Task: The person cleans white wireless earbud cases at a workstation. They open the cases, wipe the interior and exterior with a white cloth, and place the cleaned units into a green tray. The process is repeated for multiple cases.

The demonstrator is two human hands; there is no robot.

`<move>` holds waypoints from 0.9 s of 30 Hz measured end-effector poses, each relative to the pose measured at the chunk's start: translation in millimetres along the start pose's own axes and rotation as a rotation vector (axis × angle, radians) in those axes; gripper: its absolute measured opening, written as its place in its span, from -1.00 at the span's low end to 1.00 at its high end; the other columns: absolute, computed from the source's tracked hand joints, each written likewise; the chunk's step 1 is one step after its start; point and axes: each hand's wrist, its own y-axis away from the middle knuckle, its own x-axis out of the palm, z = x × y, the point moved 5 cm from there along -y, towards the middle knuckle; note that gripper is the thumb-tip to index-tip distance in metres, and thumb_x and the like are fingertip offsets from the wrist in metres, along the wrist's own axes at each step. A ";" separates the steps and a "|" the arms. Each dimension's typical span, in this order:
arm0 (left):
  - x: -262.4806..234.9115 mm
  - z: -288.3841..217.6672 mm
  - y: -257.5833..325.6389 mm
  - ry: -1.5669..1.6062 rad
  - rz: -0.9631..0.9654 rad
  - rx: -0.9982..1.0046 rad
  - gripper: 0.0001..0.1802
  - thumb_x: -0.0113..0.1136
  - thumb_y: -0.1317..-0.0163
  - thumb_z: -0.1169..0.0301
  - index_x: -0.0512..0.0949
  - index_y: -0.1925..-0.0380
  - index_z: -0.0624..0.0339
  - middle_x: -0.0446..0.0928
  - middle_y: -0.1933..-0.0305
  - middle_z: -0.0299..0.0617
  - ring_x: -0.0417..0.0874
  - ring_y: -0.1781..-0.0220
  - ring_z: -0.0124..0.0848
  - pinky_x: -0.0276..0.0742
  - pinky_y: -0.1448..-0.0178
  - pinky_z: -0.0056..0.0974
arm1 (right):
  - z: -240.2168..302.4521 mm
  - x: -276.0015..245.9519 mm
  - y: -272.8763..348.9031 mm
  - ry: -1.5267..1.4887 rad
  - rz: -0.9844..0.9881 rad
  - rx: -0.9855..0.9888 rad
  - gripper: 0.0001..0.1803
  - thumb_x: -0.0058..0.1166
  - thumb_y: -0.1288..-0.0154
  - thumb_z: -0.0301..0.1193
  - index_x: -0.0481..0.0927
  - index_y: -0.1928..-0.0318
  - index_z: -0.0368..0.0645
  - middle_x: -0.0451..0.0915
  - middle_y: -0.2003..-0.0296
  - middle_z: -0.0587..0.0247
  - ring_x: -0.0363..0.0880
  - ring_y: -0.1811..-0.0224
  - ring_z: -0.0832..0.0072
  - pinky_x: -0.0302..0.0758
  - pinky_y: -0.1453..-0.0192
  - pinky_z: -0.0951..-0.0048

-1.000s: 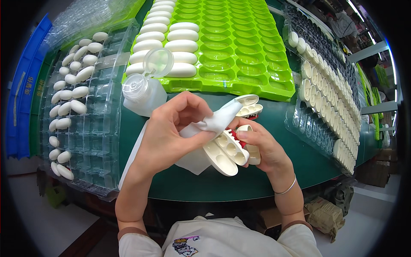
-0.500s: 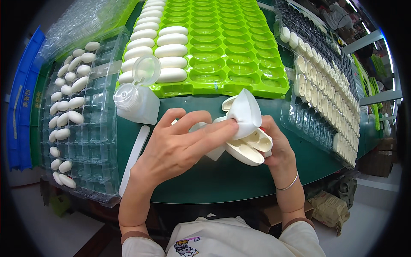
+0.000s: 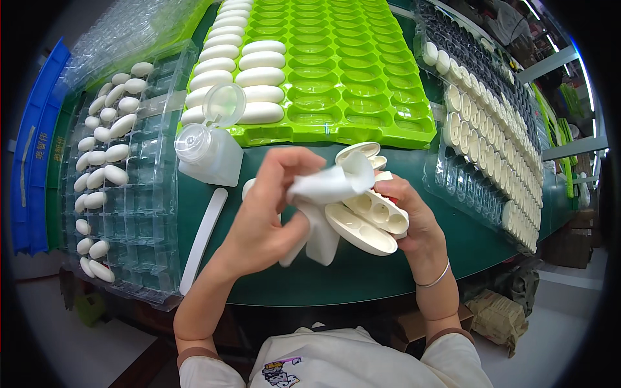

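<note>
We note the left hand (image 3: 268,216) pinching a white cloth (image 3: 326,194) between thumb and curled fingers, the free end of the cloth hanging down below the palm. The right hand (image 3: 407,216) has its fingers clamped around a small stack of open white oval cases (image 3: 369,223), their recessed insides facing up. Cloth and top case touch; the cloth lies over the upper end of the stack.

Landmark: the green moulded tray (image 3: 336,71). Both hands work just in front of its near edge, over the dark green table (image 3: 362,284). The white pump bottle (image 3: 207,149), cap flipped open, stands at the tray's near-left corner. A flat white stick (image 3: 204,236) lies in front of that bottle. Clear blister trays (image 3: 123,194) holding loose white ovals sit left of the green tray; rows of white parts in clear trays (image 3: 482,129) run along its right side.

Judgement on technique: we keep the stack gripped firmly from the sides so the cases do not fan apart, and we press a clean fold of cloth into each recess with the fingertip rather than sweeping over the rim. We judge a short, folded working end better than the trailing tail, which could drag across finished surfaces.
</note>
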 end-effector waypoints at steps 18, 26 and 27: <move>-70.0 -51.9 41.0 -0.411 -0.503 -0.189 -0.82 0.05 -0.17 0.44 0.49 0.30 0.34 0.50 0.43 -0.34 0.40 0.47 -0.66 0.30 0.41 -0.53 | -3.4 0.3 1.9 -0.129 0.065 -0.030 -0.67 -0.05 -0.12 -0.28 0.41 0.12 -0.18 0.50 0.39 0.27 0.47 0.55 0.65 0.36 0.72 0.68; -88.8 -94.4 39.7 -1.313 -0.916 0.415 -0.73 0.07 -0.12 0.51 0.43 0.15 0.35 0.54 0.25 -0.07 0.57 0.28 -0.31 0.43 0.09 -0.30 | 0.1 17.2 3.8 -0.138 0.220 0.039 -0.54 -0.06 -0.14 -0.27 0.32 -0.04 -0.22 0.49 0.37 0.21 0.43 0.62 0.59 0.35 0.71 0.66; -72.2 -80.9 25.3 -1.547 -0.643 0.444 -0.69 0.10 -0.06 0.56 0.44 0.14 0.32 0.55 0.26 -0.06 0.57 0.23 -0.26 0.40 0.01 -0.23 | 0.6 17.4 4.6 -0.139 0.223 0.035 -0.53 -0.06 -0.14 -0.27 0.31 -0.04 -0.22 0.49 0.37 0.21 0.43 0.63 0.58 0.37 0.69 0.66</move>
